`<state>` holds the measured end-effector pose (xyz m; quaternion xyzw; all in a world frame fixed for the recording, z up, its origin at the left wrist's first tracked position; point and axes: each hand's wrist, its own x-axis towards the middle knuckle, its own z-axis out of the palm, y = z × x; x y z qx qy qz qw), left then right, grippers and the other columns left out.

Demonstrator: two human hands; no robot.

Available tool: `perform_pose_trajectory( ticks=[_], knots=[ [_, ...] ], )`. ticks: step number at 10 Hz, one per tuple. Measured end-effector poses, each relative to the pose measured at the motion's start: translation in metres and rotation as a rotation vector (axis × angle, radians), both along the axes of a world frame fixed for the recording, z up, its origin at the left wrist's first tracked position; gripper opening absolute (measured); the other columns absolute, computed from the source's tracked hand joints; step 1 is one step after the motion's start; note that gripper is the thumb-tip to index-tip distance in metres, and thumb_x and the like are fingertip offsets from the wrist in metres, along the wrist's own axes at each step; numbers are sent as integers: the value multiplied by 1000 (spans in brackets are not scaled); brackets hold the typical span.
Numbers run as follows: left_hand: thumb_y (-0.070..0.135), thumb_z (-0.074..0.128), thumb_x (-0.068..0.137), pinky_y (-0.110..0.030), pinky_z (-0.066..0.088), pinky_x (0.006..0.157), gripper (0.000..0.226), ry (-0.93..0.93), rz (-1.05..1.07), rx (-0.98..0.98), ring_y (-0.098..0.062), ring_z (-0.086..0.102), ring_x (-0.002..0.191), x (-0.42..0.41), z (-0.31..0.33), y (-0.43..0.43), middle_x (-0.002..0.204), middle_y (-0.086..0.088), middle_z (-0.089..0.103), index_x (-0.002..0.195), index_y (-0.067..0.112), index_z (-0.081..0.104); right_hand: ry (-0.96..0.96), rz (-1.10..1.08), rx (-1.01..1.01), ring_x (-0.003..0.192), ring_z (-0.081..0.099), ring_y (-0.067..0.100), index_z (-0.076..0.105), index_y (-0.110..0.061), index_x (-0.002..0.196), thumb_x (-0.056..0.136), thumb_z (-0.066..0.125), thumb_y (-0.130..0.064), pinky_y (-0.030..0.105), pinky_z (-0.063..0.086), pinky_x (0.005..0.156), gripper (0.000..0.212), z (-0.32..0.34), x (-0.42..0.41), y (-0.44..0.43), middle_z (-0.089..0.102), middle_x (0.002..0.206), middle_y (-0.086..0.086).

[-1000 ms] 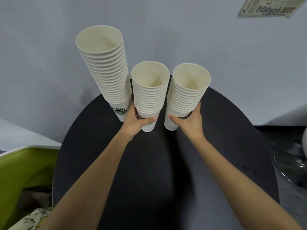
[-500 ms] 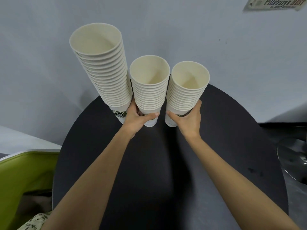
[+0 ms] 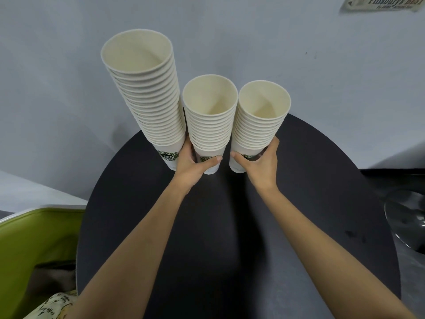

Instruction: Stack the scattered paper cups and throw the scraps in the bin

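Three stacks of cream paper cups stand side by side at the far edge of a round black table [image 3: 230,238]. The tall left stack [image 3: 149,95] leans to the left and stands free. My left hand [image 3: 193,166] grips the base of the middle stack [image 3: 210,118]. My right hand [image 3: 261,166] grips the base of the right stack [image 3: 261,125]. Green logos show on the bottom cups. No loose cups or scraps are visible on the table.
A green bin [image 3: 34,245] with a white rim stands at the lower left, beside the table. A shiny metal base [image 3: 407,222] sits on the floor at the right. A grey wall rises right behind the stacks, with a printed sign [image 3: 381,3] at the top right.
Both hands have kept hold of their stacks. The middle and right stacks have been drawn closer together and closer to the tall stack; the view has shifted slightly.
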<state>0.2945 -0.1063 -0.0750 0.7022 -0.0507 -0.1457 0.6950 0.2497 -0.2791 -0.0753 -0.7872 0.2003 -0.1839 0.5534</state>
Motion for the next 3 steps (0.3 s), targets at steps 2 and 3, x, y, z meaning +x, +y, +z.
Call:
perform_pose_trajectory(
  ticks=[2, 3],
  knots=[
    [6, 76, 81, -24, 34, 106, 69, 51, 87, 55, 3, 44, 128, -26, 0, 6, 136, 21, 51, 137, 30, 43, 45, 17, -17, 123, 45, 7, 31, -19, 137, 67, 83, -29, 29, 42, 102, 88, 3, -22, -4, 44, 134, -8],
    [13, 72, 87, -29, 37, 106, 60, 93, 216, 78, -10, 43, 132, -40, 2, 11, 142, 7, 50, 140, 18, 46, 81, -8, 0, 121, 48, 8, 32, -18, 138, 72, 79, -32, 31, 44, 98, 83, 3, -37, -6, 47, 133, -5]
  ],
)
